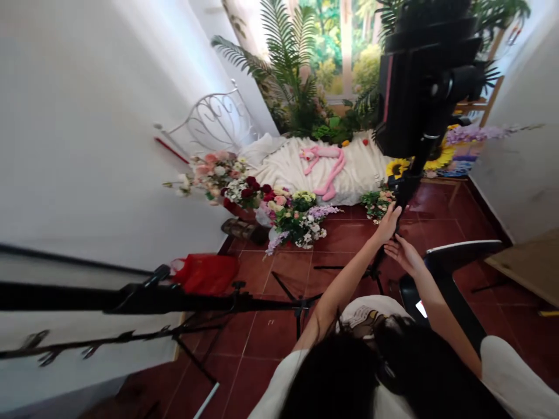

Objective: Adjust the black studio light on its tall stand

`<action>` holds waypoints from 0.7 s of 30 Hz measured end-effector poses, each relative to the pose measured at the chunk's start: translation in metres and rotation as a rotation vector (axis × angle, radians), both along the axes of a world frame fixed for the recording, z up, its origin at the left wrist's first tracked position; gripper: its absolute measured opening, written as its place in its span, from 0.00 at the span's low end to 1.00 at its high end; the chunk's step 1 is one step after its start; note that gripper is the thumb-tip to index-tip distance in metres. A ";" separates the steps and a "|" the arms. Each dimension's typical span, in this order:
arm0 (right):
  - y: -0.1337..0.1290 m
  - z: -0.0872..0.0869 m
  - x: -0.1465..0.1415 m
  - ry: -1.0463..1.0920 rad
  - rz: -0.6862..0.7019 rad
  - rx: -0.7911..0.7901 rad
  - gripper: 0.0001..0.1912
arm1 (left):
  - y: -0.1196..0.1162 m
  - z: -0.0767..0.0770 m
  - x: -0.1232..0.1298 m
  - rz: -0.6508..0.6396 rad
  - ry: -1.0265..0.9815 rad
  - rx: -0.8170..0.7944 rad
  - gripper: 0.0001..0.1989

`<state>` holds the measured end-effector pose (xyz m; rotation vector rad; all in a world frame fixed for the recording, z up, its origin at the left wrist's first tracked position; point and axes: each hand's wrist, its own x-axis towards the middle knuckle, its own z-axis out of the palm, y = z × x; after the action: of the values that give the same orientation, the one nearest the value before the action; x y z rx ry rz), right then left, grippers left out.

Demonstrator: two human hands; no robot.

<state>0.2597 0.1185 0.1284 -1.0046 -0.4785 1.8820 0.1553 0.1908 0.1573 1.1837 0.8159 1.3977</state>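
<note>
A black stand pole (408,183) rises at the right, with a large black lamp housing (406,81) on top. My left hand (388,224) is wrapped round the pole below the lamp. Just under it, my right hand (402,254) is beside the lower pole, its fingers partly spread and curved toward it; it grips nothing that I can see. The stand's legs reach the red tiled floor (257,337). Beyond the hands, a pink plush toy (329,160) lies on a cream draped cloth (279,169).
Artificial flowers (297,215) stand before the cloth. Another black stand (174,299) crosses the left side near a red bag (207,273). A black chair (445,291) is right of the hands. Palm plants (292,64) and a metal headboard (218,119) are behind.
</note>
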 end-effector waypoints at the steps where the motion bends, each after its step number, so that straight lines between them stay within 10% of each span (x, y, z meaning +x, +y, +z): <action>1: -0.004 0.003 0.002 0.039 0.010 -0.019 0.03 | 0.000 0.000 0.001 -0.017 -0.004 -0.001 0.29; 11: -0.021 0.018 0.005 0.684 0.061 -0.252 0.12 | -0.003 -0.013 -0.018 -0.124 -0.026 0.011 0.31; 21: -0.011 0.009 -0.028 1.177 0.024 -0.031 0.25 | -0.003 -0.018 -0.012 -0.049 -0.044 -0.050 0.31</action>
<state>0.2322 0.1076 0.1371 0.1967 0.2448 2.1273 0.1438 0.1876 0.1396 1.1236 0.7816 1.3509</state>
